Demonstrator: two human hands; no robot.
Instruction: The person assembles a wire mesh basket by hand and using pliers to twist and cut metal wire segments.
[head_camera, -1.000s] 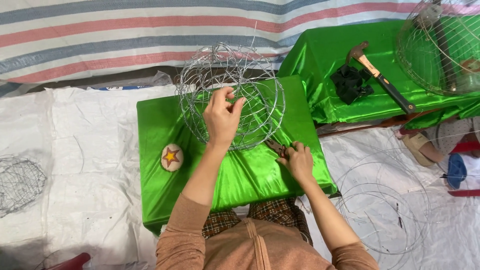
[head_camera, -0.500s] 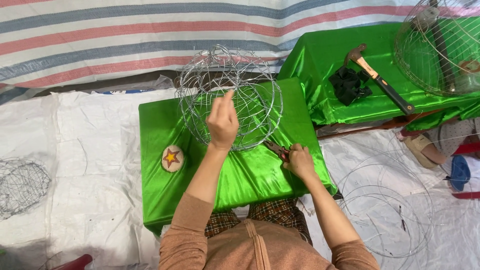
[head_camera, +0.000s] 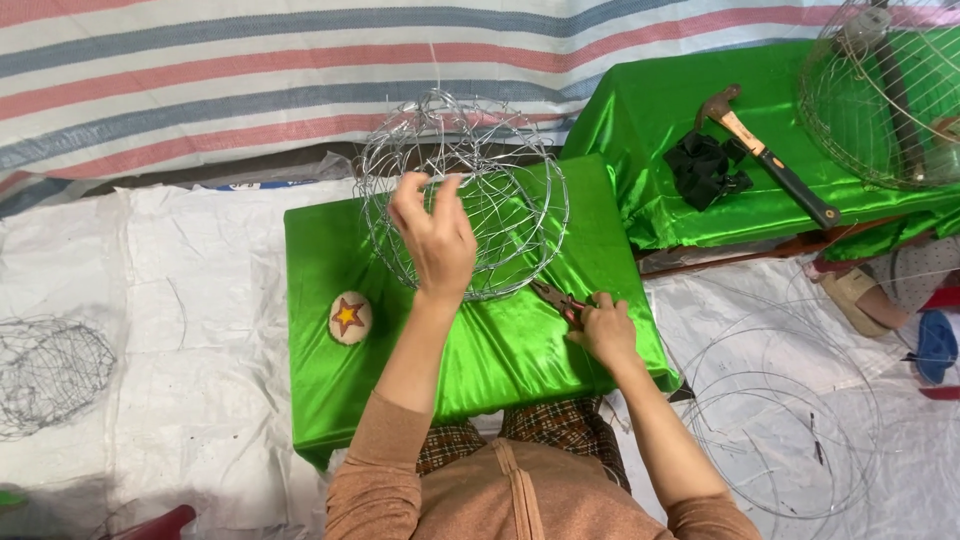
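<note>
Left hand (head_camera: 435, 235) pinches the wire ball (head_camera: 462, 195) lightly, right hand (head_camera: 603, 330) clamps pliers (head_camera: 560, 298) — ball could roll (springy wire), ends may jab.

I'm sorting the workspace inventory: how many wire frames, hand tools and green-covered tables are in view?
Wire frames: 3 (one under the left hand at, one at, one at)
Hand tools: 2 (pliers by the right hand, hammer)
Green tables: 2 ()
Total: 7
</note>
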